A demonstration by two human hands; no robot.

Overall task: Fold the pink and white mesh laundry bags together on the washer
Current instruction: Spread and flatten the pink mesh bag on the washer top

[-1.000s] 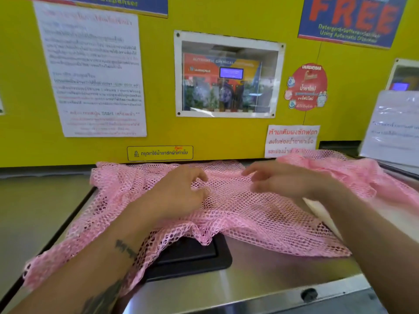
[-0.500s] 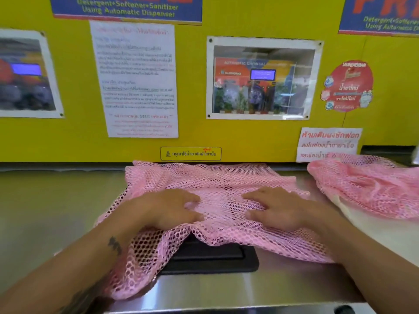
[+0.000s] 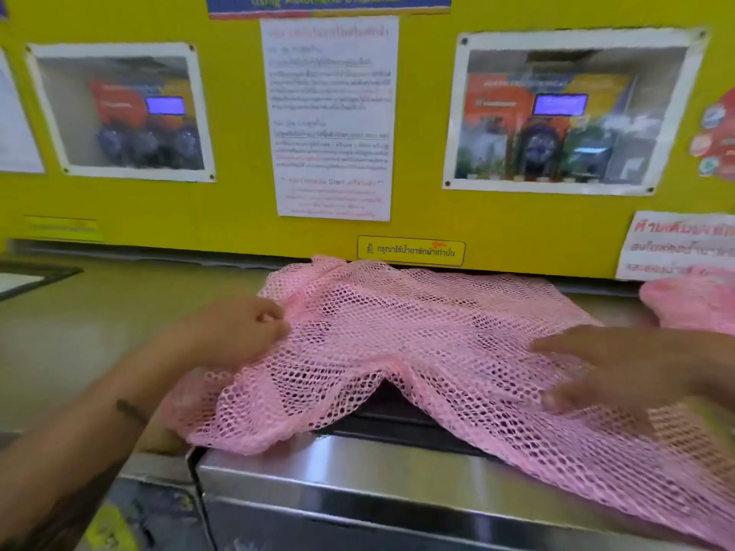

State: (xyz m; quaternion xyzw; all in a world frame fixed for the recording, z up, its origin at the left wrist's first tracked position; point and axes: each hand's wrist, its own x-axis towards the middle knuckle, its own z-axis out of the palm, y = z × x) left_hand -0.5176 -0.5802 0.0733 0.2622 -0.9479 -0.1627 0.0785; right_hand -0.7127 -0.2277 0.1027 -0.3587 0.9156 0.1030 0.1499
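Observation:
A pink mesh laundry bag (image 3: 417, 336) lies spread over the steel washer top (image 3: 358, 467), its front edge draped over a black lid panel (image 3: 397, 415). My left hand (image 3: 242, 332) pinches the bag's left edge with closed fingers. My right hand (image 3: 620, 367) rests flat on the bag's right part, fingers spread and blurred. A second bunch of pink mesh (image 3: 692, 304) sits at the far right edge. No white bag shows in this view.
A yellow wall (image 3: 238, 216) with taped paper notices and two framed windows rises right behind the washer. To the left lies another steel machine top (image 3: 79, 332). A narrow gap (image 3: 195, 471) separates the two machines at the front.
My hands have spread apart from the bag's middle: the left went to its left edge and closed on it, the right slid to the right. The view shifted left and closer.

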